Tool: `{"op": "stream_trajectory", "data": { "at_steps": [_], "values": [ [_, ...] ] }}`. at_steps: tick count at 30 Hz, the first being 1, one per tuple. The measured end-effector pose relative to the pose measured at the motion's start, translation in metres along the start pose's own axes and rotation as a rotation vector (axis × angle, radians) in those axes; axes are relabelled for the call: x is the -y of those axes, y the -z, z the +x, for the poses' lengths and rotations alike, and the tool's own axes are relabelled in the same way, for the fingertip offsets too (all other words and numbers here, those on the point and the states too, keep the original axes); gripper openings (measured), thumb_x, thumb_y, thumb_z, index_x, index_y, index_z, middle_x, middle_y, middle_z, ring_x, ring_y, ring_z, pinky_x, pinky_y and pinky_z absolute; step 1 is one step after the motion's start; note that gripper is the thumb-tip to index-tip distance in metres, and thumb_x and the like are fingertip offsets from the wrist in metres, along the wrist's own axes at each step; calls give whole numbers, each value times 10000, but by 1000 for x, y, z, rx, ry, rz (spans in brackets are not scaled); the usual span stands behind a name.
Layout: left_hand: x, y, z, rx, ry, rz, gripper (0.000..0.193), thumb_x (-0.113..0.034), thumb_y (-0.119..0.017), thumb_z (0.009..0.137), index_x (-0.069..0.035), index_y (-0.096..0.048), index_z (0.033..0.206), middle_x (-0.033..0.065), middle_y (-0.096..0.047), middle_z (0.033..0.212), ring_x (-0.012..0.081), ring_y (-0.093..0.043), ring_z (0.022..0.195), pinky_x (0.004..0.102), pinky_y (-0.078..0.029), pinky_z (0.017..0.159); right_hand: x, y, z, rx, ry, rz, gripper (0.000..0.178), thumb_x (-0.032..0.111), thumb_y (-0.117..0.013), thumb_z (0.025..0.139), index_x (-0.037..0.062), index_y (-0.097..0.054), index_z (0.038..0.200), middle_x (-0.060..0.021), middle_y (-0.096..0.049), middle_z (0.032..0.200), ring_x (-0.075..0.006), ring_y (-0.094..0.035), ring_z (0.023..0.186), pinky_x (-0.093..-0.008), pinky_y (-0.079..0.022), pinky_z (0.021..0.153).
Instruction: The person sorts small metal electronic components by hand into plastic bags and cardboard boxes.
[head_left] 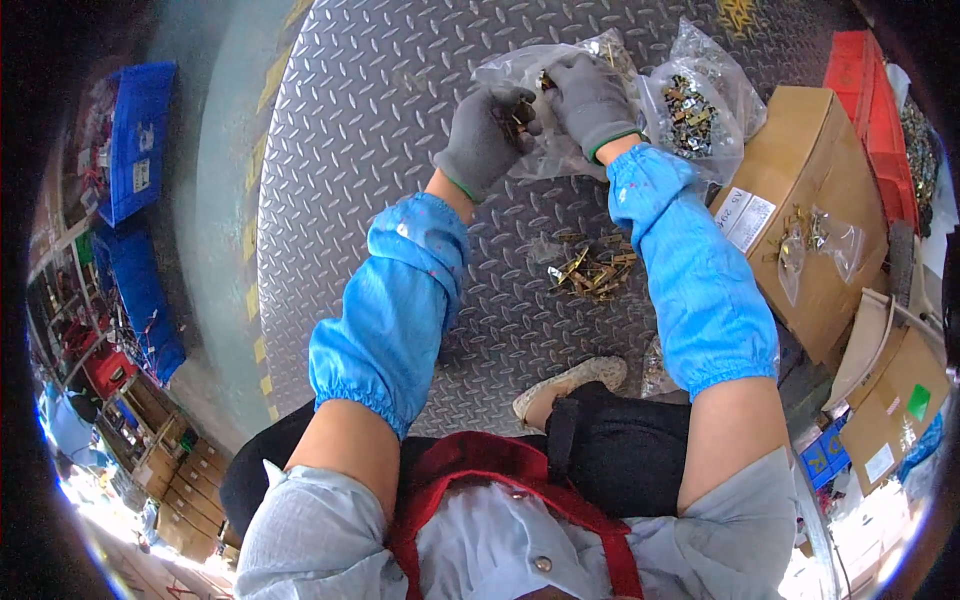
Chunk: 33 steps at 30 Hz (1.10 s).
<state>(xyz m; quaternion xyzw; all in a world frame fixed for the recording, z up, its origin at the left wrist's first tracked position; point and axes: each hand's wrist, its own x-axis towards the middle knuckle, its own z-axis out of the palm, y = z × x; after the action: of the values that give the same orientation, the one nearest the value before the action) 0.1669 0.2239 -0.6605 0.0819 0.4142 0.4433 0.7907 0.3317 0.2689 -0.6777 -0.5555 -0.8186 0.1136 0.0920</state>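
Observation:
My left hand [482, 142], in a grey knit glove, is closed with several small brass-coloured metal parts [516, 126] showing at its curled fingers. Close by on the right, my gloved right hand [592, 100] pinches a small metal part [546, 80] at its fingertips. That hand is over a crumpled clear plastic bag [560, 152] on the diamond-plate metal surface. Another clear bag [692, 118], with many small brass and silver metal pieces in it, lies just right of my right wrist. Nearer to me sits a loose pile of metal parts [596, 274].
A cardboard box [800, 150] stands at the right, with small bags of metal pieces [818, 238] on it. Behind it is a red bin [872, 120]. Blue bins [140, 145] and shelving line the far left. A shoe [572, 385] rests near the pile.

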Motion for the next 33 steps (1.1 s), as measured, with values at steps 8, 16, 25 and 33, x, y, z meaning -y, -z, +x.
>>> {"op": "stream_trajectory", "data": {
  "at_steps": [8,16,25,33],
  "values": [
    [-7,-19,-22,85,90,-321,194,-195,-474,801,-58,-545,919,133,-546,872,303,-535,789,377,-454,632,3,12,-7,-54,-68,75,233,213,-582,790,110,-640,991,-151,-576,1023,-341,-573,918,-421,-469,794],
    [9,-37,-17,-23,97,377,296,-312,-531,902,-53,-580,1037,47,-563,779,112,-505,601,207,-373,453,0,51,-45,74,-512,1057,347,287,-601,816,24,-641,1039,-131,-660,911,-192,-613,823,-329,-466,755],
    [11,-15,-8,38,213,208,159,-194,-542,881,-41,-527,925,36,-514,761,118,-492,642,197,-379,451,-11,39,-36,-232,-199,219,337,259,-617,772,39,-537,1015,-205,-529,984,-384,-542,884,-484,-433,775],
    [7,-3,-17,224,114,-159,348,-79,-504,729,10,-531,1064,184,-572,1061,318,-578,889,359,-495,657,-45,34,-13,-125,-531,300,227,199,-493,816,71,-610,964,-169,-636,916,-349,-600,865,-402,-461,756]
  ]
}}
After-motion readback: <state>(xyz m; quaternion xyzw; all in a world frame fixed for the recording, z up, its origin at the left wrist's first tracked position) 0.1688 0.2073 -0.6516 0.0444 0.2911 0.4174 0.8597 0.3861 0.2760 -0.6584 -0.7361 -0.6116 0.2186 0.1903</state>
